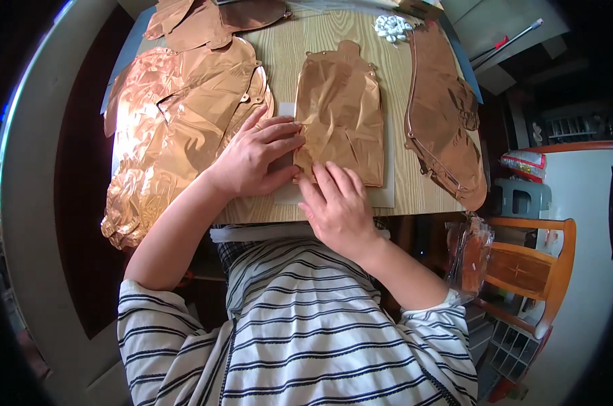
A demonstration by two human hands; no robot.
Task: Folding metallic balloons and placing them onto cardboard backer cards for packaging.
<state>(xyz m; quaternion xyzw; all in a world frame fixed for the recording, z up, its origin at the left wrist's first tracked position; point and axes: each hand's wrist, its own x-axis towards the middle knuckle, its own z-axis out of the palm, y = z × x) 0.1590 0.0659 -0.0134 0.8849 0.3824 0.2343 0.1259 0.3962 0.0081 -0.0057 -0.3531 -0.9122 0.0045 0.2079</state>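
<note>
A wood-grained bench bears crinkled, glossy copper-coloured foil leftward and a flat, bottle-shaped foil piece near its front edge, touched by the left hand, grip spread, and right hand, whose grip I cannot tell.

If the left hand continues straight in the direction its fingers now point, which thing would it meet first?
The left hand would probably meet the middle coppery foil piece first, at its left edge; whether they touch is unclear.
</note>
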